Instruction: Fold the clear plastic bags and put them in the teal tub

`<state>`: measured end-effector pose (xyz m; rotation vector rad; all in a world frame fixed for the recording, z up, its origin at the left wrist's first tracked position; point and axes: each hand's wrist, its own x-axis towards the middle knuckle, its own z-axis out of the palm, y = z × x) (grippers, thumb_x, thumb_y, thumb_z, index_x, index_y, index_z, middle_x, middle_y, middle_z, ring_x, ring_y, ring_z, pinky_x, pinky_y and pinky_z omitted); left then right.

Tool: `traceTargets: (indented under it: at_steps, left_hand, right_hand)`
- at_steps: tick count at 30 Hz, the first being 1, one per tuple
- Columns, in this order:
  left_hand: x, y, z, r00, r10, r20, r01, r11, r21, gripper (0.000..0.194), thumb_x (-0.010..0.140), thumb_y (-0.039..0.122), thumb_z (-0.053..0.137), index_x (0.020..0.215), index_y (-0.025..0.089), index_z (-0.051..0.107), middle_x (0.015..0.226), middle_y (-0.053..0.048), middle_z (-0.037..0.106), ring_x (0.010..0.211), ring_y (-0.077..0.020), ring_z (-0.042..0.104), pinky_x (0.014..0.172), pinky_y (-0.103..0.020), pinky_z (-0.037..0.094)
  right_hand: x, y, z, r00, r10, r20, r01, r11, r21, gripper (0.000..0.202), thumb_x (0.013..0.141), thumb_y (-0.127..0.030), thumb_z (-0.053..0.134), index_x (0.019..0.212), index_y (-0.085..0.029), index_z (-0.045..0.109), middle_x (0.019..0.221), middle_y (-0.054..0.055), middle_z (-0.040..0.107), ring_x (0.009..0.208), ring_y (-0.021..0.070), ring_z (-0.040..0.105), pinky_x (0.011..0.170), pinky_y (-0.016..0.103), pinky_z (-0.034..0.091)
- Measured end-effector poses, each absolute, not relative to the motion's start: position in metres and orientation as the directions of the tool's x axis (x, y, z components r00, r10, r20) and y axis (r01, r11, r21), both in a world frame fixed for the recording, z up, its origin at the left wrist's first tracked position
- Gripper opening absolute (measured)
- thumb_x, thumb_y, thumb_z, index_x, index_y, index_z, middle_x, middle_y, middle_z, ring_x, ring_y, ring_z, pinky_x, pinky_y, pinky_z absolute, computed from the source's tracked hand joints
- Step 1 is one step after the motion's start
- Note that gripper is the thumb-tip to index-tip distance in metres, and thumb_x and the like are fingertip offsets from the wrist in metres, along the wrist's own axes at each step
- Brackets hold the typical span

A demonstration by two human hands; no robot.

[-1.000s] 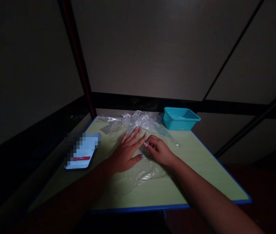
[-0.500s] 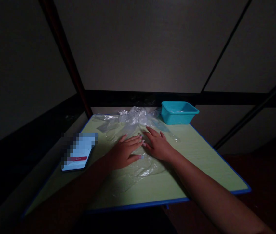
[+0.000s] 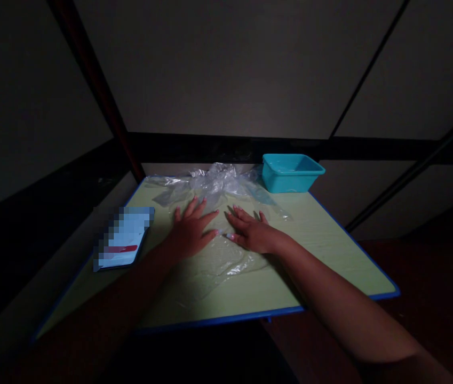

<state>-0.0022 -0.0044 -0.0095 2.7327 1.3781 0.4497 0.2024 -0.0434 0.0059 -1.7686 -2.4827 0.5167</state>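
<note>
A thin, clear plastic sheet or bag (image 3: 222, 184) lies over the middle of the table, bunched up at the far side and flatter toward the near side. My left hand (image 3: 189, 230) rests on it palm down, fingers spread and pointing away from me. To its right, my right hand (image 3: 252, 230) also lies flat on the plastic with its fingers apart. The two thumbs point at each other with a small gap between them. Neither hand grips anything.
The pale green table (image 3: 322, 256) has a blue edge. On its left side lies a lit phone (image 3: 124, 237), part of its screen blurred out. At the back right corner stands a turquoise plastic basket (image 3: 290, 181). Dark wall panels (image 3: 226, 69) rise behind the table.
My left hand has turned and spread its fingers, now pointing forward instead of to the right. My hands have drawn apart from each other. The whole view has shifted slightly.
</note>
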Motion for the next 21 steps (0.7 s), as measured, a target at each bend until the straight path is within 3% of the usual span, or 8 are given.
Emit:
traceTargets:
  at_steps: [2, 4, 6, 8, 11, 14, 17, 21]
  left_hand:
    - [-0.003, -0.003, -0.012, 0.557, 0.802, 0.217, 0.794, -0.591, 0.146, 0.049, 0.085, 0.041, 0.054, 0.133, 0.031, 0.050, 0.152, -0.013, 0.027, 0.141, -0.0376, 0.013, 0.100, -0.071, 0.015]
    - [-0.003, -0.001, -0.014, 0.530, 0.823, 0.203, 0.817, -0.560, 0.136, 0.051, 0.085, 0.042, 0.054, 0.134, 0.030, 0.048, 0.152, -0.014, 0.025, 0.141, -0.0375, 0.011, 0.100, -0.071, 0.015]
    - [-0.004, 0.001, -0.014, 0.477, 0.853, 0.215, 0.847, -0.511, 0.148, 0.052, 0.086, 0.042, 0.052, 0.136, 0.027, 0.046, 0.152, -0.015, 0.025, 0.141, -0.0370, 0.012, 0.100, -0.071, 0.015]
    - [-0.004, 0.003, -0.013, 0.420, 0.874, 0.243, 0.868, -0.465, 0.171, 0.052, 0.087, 0.041, 0.050, 0.136, 0.024, 0.045, 0.151, -0.017, 0.026, 0.141, -0.0362, 0.013, 0.102, -0.069, 0.014]
    - [-0.004, 0.005, -0.011, 0.379, 0.882, 0.280, 0.870, -0.443, 0.217, 0.052, 0.087, 0.040, 0.050, 0.136, 0.022, 0.045, 0.151, -0.016, 0.028, 0.141, -0.0352, 0.014, 0.105, -0.066, 0.014]
    - [-0.005, 0.006, -0.012, 0.381, 0.879, 0.287, 0.850, -0.455, 0.266, 0.052, 0.086, 0.040, 0.052, 0.134, 0.022, 0.046, 0.151, -0.015, 0.029, 0.141, -0.0351, 0.014, 0.106, -0.064, 0.014]
    - [-0.004, 0.006, -0.013, 0.387, 0.877, 0.285, 0.834, -0.464, 0.298, 0.052, 0.086, 0.041, 0.053, 0.134, 0.022, 0.046, 0.151, -0.015, 0.028, 0.141, -0.0352, 0.014, 0.105, -0.064, 0.013]
    - [-0.004, 0.006, -0.015, 0.390, 0.871, 0.298, 0.818, -0.476, 0.322, 0.052, 0.086, 0.041, 0.052, 0.133, 0.019, 0.046, 0.150, -0.018, 0.028, 0.141, -0.0356, 0.013, 0.105, -0.064, 0.013]
  right_hand:
    - [0.204, -0.044, 0.007, -0.360, 0.932, -0.052, 0.883, 0.322, -0.340, 0.067, 0.089, -0.045, 0.047, 0.148, -0.023, 0.022, 0.155, 0.014, 0.008, 0.142, 0.0333, 0.010, 0.102, 0.070, 0.002]
    - [0.202, -0.047, 0.011, -0.411, 0.906, 0.099, 0.795, 0.409, -0.447, 0.059, 0.088, -0.041, 0.050, 0.142, -0.021, 0.035, 0.151, 0.016, 0.027, 0.139, 0.0316, 0.024, 0.106, 0.065, 0.011]
    - [0.196, -0.052, 0.017, -0.491, 0.833, 0.256, 0.599, 0.536, -0.595, 0.043, 0.090, -0.035, 0.050, 0.130, -0.019, 0.052, 0.136, 0.015, 0.051, 0.127, 0.0259, 0.044, 0.106, 0.052, 0.028]
    - [0.189, -0.059, 0.024, -0.563, 0.766, 0.312, 0.397, 0.581, -0.710, 0.032, 0.091, -0.031, 0.049, 0.118, -0.019, 0.061, 0.121, 0.011, 0.063, 0.114, 0.0206, 0.056, 0.100, 0.041, 0.039]
    - [0.180, -0.072, 0.036, -0.757, 0.625, 0.192, 0.232, 0.532, -0.814, 0.024, 0.089, -0.030, 0.052, 0.101, -0.020, 0.071, 0.118, 0.009, 0.065, 0.119, 0.0191, 0.053, 0.102, 0.039, 0.037]
    - [0.179, -0.081, 0.043, -0.906, 0.423, -0.034, 0.247, 0.460, -0.853, 0.019, 0.080, -0.028, 0.066, 0.097, -0.025, 0.074, 0.117, 0.007, 0.066, 0.129, 0.0198, 0.044, 0.109, 0.040, 0.026]
    - [0.183, -0.083, 0.042, -0.927, 0.354, -0.123, 0.294, 0.482, -0.825, 0.034, 0.075, -0.024, 0.071, 0.109, -0.030, 0.069, 0.124, 0.005, 0.062, 0.135, 0.0205, 0.034, 0.113, 0.044, 0.015]
    - [0.187, -0.084, 0.035, -0.909, 0.376, -0.178, 0.370, 0.534, -0.760, 0.054, 0.079, -0.020, 0.067, 0.129, -0.032, 0.053, 0.144, 0.005, 0.041, 0.140, 0.0226, 0.021, 0.112, 0.051, 0.006]
